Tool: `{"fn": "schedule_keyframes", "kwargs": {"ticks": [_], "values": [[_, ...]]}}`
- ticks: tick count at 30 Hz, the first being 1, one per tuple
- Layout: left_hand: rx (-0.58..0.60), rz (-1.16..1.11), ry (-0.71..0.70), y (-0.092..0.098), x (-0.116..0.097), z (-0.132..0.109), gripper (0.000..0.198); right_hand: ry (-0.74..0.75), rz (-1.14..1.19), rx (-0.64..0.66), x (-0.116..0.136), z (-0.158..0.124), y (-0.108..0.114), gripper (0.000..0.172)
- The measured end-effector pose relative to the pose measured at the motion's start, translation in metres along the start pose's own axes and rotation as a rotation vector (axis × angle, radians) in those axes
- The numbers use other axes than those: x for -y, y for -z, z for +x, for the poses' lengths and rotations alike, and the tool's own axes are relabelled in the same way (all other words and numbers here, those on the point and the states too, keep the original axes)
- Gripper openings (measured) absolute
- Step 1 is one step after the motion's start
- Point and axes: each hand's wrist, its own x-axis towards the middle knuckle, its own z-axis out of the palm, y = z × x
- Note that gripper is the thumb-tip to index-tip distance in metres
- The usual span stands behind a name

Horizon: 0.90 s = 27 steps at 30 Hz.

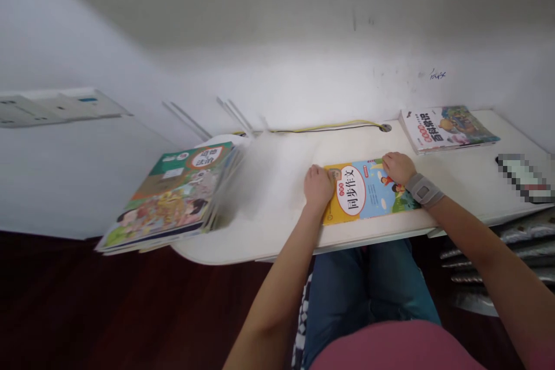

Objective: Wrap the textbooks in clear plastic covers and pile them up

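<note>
A yellow and blue booklet [368, 191] with a white oval title lies flat near the front edge of the white desk [277, 225]. My left hand [318, 185] is curled over its left edge, fingers closed on it. At the booklet's top right corner sits my right hand [398, 166], fingers bent and gripping that edge; a grey band wraps the wrist. Both forearms reach in from below.
A stack of colourful books [173, 199] overhangs the desk's left end. Another book [448, 127] lies at the far right by the wall. A yellow cable [329, 126] runs along the back edge. Grey stacked items [511, 248] sit below right.
</note>
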Motion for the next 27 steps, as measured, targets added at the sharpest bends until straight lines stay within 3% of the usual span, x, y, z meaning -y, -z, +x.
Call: {"fn": "schedule_keyframes", "kwargs": {"ticks": [4,7,9,11,13,15,20,23,27], "values": [[-0.019,-0.360,0.139,0.004,0.001,0.007,0.026,0.006,0.012,-0.038,-0.001,0.000,-0.001,0.030],[0.001,-0.558,0.226,0.011,0.006,0.017,0.041,0.009,0.030,-0.064,-0.003,-0.001,-0.002,0.031],[0.125,-0.835,0.246,0.017,0.009,0.024,0.063,0.012,0.045,-0.073,-0.004,-0.001,-0.002,0.032],[0.326,-1.109,0.223,0.023,0.012,0.031,0.079,0.018,0.063,-0.078,-0.004,-0.001,-0.002,0.033],[0.493,-1.255,0.210,0.028,0.014,0.036,0.081,0.024,0.079,-0.081,-0.006,-0.001,-0.003,0.035],[0.545,-1.321,0.244,0.031,0.015,0.038,0.077,0.032,0.116,-0.099,-0.009,-0.001,-0.004,0.036],[0.460,-1.311,0.279,0.031,0.018,0.036,0.056,0.055,0.344,-0.185,-0.028,-0.001,-0.004,0.035],[0.392,-1.262,0.289,0.029,0.017,0.034,0.048,0.089,0.533,-0.154,-0.041,-0.002,0.003,0.029],[0.324,-1.214,0.279,0.032,0.014,0.031,0.043,0.021,0.760,-0.107,-0.048,-0.006,0.017,0.027]]}}
